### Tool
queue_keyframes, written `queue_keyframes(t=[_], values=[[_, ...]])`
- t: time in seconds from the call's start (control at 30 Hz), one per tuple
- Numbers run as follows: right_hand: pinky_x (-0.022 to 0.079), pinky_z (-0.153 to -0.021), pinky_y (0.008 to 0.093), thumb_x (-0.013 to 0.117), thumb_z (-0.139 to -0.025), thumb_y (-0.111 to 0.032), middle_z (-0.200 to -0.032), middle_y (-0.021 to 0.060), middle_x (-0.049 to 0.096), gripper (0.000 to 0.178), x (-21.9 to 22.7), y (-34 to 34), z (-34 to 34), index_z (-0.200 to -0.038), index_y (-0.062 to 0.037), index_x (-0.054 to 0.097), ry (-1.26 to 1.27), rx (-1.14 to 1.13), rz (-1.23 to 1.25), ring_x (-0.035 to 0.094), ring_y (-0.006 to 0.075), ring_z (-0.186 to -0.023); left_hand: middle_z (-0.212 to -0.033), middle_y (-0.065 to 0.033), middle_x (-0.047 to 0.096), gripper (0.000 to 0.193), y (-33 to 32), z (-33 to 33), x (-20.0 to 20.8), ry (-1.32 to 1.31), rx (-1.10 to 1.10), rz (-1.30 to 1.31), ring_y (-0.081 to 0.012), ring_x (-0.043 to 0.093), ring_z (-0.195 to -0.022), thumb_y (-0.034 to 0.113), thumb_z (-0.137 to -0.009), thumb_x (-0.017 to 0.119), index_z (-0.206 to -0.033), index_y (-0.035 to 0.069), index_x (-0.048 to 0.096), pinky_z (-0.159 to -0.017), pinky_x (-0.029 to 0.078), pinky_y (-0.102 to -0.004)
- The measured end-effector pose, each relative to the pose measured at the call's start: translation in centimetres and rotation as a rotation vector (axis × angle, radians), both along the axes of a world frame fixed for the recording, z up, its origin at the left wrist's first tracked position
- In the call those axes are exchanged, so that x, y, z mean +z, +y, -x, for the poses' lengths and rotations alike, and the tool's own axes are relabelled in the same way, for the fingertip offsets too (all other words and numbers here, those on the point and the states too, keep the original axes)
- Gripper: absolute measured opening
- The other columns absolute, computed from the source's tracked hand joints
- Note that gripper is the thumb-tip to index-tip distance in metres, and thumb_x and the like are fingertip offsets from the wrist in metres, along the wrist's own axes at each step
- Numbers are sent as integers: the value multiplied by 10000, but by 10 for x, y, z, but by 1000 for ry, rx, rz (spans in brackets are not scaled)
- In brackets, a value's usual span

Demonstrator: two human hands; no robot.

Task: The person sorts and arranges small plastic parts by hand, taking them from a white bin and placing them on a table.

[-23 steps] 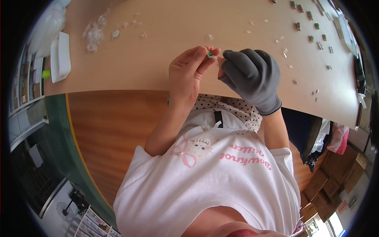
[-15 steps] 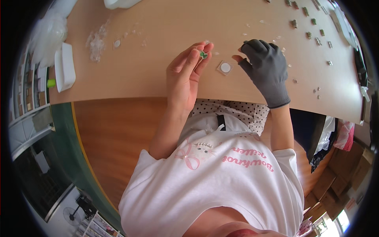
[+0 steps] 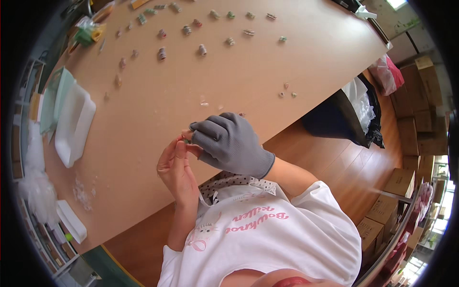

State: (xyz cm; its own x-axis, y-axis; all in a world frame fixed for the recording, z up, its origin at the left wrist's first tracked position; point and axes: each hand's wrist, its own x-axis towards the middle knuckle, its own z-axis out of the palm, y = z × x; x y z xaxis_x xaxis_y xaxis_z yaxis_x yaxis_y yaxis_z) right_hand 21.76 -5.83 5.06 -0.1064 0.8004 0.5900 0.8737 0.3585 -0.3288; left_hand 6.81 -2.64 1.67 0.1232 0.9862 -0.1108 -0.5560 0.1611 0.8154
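My bare left hand [image 3: 178,167] is raised over the near part of the table, its thumb and fingertips pinched on a small green piece [image 3: 187,141]. Against it from the right comes my right hand [image 3: 230,146], in a grey glove with bare fingertips. Its thumb and forefinger close around the same piece, and the hands meet there. Fingers cover most of the piece, so its kind cannot be made out. Just beyond the hands lie small clear scraps [image 3: 204,103] on the wooden table [image 3: 258,67].
Several small coloured pieces [image 3: 162,53] stand in loose rows on the far table. At left are a white tray [image 3: 75,126], a pale green bin [image 3: 57,98] and clear plastic bits [image 3: 83,192]. A black-lined bin [image 3: 351,112] stands beyond the right table edge, near cardboard boxes [image 3: 382,210].
The view has turned to the right. My right hand, apart from the left before, has come over to it, and its fingers now meet the left fingers at the green piece.
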Motion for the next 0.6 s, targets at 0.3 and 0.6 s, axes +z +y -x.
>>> queue_keyframes(t=[0.3, 0.6], values=[[476, -607, 312, 740, -775, -49, -828, 72, 668, 153, -10, -4, -164, -924, -75, 725, 227, -131, 21, 651, 245, -738, -914, -56, 675, 91, 0, -68, 1, 108, -121, -109, -127, 610, -834, -11, -894, 676, -982, 5, 654, -809, 492, -270], [509, -686, 312, 690, -871, -162, -934, 47, 680, 162, -47, 66, -330, -1014, -103, 736, 89, -416, 243, 652, 194, -758, -895, -24, 628, 88, -15, -22, -6, 460, -15, -232, -95, 577, -836, -49, -877, 675, -939, 10, 653, -781, 470, -229]])
